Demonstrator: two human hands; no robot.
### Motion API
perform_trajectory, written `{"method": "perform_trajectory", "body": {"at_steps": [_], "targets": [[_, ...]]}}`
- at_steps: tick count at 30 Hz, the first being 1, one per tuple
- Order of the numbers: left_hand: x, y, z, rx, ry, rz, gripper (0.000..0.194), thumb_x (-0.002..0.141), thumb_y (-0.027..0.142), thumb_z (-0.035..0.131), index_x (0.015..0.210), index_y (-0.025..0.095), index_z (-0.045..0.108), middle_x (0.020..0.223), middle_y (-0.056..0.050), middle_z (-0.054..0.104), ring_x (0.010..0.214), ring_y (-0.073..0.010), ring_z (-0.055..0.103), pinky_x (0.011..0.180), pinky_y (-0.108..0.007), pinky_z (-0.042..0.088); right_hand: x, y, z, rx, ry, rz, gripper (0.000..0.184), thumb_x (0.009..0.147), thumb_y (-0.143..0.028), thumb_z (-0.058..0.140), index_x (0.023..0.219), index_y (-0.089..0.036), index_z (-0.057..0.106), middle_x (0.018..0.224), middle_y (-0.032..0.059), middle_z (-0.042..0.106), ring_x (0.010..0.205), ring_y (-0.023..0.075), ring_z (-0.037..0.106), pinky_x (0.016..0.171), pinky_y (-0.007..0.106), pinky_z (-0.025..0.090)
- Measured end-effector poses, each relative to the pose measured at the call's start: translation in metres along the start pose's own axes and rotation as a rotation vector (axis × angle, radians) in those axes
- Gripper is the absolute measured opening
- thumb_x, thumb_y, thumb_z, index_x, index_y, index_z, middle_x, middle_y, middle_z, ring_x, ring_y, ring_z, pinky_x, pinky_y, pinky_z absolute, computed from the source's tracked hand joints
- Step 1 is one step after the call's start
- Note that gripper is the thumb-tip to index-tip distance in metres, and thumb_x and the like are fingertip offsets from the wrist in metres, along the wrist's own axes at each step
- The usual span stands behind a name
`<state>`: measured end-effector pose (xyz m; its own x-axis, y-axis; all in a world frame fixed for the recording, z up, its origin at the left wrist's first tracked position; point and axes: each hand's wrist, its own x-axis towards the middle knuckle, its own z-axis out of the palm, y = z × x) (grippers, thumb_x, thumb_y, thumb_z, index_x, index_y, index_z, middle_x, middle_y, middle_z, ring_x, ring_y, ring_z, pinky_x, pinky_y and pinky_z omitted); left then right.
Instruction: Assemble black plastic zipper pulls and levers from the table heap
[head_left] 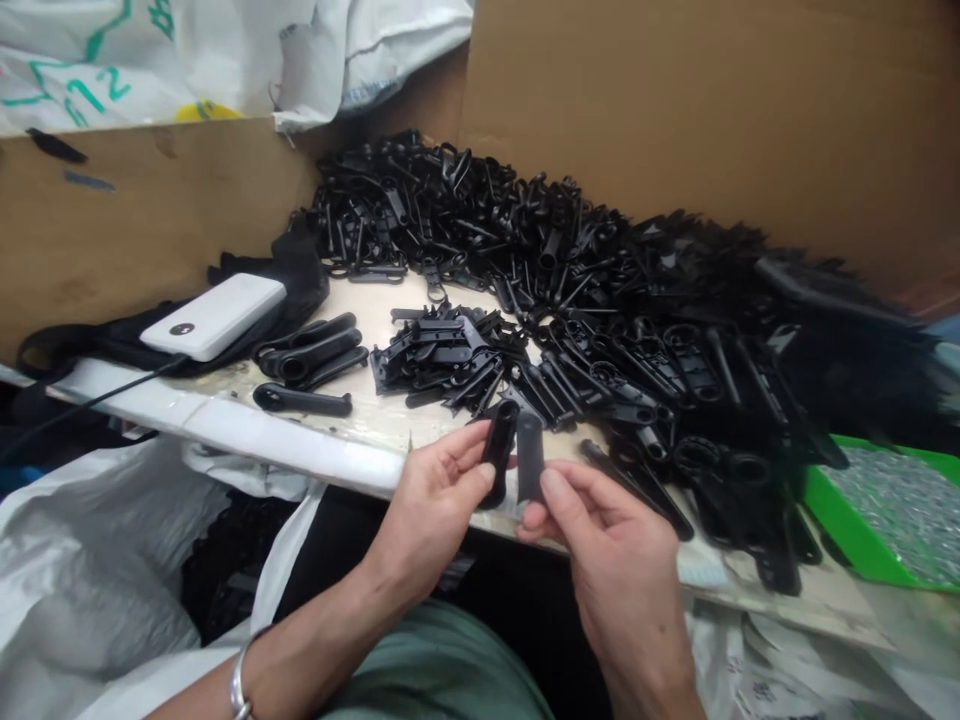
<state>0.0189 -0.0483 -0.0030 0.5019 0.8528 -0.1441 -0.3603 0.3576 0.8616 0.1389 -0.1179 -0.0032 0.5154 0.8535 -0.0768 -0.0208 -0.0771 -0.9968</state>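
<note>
Near the table's front edge, my left hand (442,495) pinches a long black plastic part (501,445) with a round end at the top. Close beside it, my right hand (607,550) grips a flat dark grey plastic piece (530,458) between thumb and fingers. The two pieces stand side by side, nearly upright; whether they touch I cannot make out. Just beyond them lies a small heap of flat black pieces (450,355). To the left rest several black handle-shaped parts (304,400) in a loose group.
A large pile of black parts (450,200) runs along the cardboard wall (675,110). A white power bank (217,315) with a cable lies on black cloth at left. At right stands a green tray (832,510) of small clear pieces. A white sack (97,560) hangs below the edge.
</note>
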Motion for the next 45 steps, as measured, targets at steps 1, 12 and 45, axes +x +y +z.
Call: {"method": "perform_trajectory", "body": {"at_steps": [1,12,45], "targets": [[0.0,-0.001,0.0,0.01,0.011,0.014,0.038,0.083,0.008,0.06,0.121,0.016,0.062,0.116,-0.008,0.069,0.11,-0.0184,0.062,0.096,-0.026,0.045,0.001,0.001,0.002,0.027,-0.007,0.01,0.021,0.085,-0.037,0.07,0.092,-0.017,0.071,0.064,0.0001,0.067,0.057,0.0126,0.064,0.061,0.021,0.058],[0.0,-0.005,0.003,0.047,0.006,0.045,0.046,0.084,0.012,0.059,0.13,0.012,0.054,0.132,-0.011,0.059,0.125,-0.0233,0.052,0.108,-0.033,0.039,0.006,0.001,0.007,0.096,0.028,-0.016,0.022,0.084,-0.036,0.072,0.092,-0.016,0.071,0.068,0.0034,0.069,0.062,0.0147,0.066,0.062,0.023,0.058],[-0.003,-0.013,-0.004,0.273,0.047,0.118,0.037,0.087,0.02,0.062,0.124,0.022,0.062,0.128,-0.001,0.063,0.121,-0.0171,0.055,0.106,-0.024,0.042,0.012,-0.015,0.007,-0.786,-0.065,-0.31,0.034,0.091,-0.037,0.048,0.064,-0.02,0.06,0.058,0.0031,0.063,0.056,0.0203,0.062,0.052,0.029,0.043]]}}
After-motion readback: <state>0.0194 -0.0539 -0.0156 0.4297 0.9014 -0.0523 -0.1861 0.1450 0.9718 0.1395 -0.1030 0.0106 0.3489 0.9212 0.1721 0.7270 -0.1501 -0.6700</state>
